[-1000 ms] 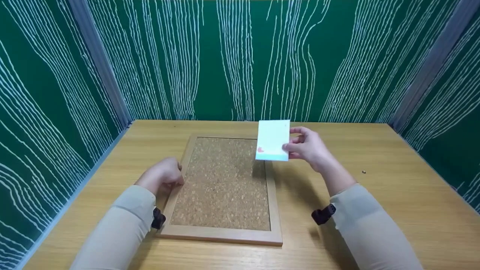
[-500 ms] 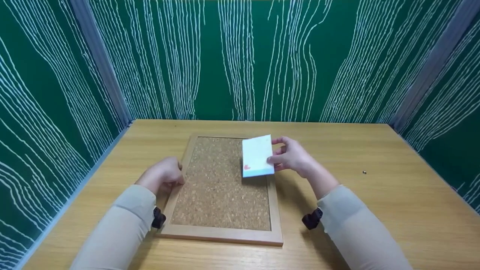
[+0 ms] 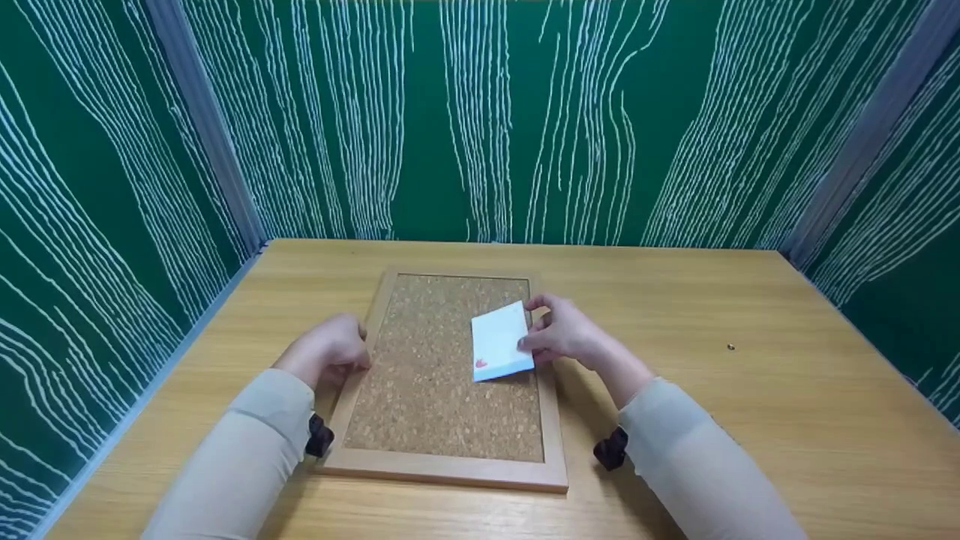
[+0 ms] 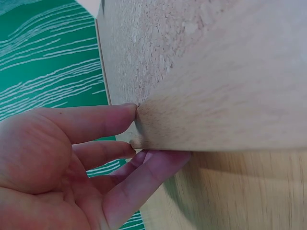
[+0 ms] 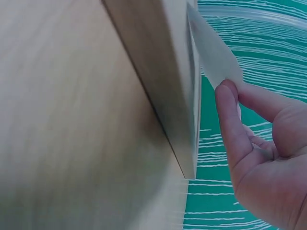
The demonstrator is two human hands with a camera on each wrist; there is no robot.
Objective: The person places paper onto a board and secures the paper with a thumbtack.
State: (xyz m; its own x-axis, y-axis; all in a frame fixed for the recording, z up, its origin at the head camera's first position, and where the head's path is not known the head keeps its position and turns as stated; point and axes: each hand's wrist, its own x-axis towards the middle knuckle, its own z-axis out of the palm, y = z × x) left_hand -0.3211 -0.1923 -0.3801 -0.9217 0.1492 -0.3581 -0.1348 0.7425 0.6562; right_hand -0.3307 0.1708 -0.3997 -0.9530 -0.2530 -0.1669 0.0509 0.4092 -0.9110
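A wood-framed corkboard [image 3: 442,375] lies on the table. At its left side my left hand [image 3: 334,346] grips the frame; in the left wrist view the thumb [image 4: 112,120] is on the frame's face and the fingers are at its lower edge. My right hand [image 3: 570,330] pinches the right edge of a white sheet of notepaper [image 3: 499,337] with a small red print in one corner. The paper is tilted over the right half of the cork. In the right wrist view the paper [image 5: 216,55] slants beside the frame, between thumb and fingers.
A tiny shiny object [image 3: 731,346], too small to identify, lies on the wooden table [image 3: 675,300] to the right. Green walls [image 3: 442,150] with white wavy lines stand behind the table and at both sides.
My right hand has carried the paper left and nearer to me, lower over the cork, and the paper has turned slightly. The left hand stays on the frame.
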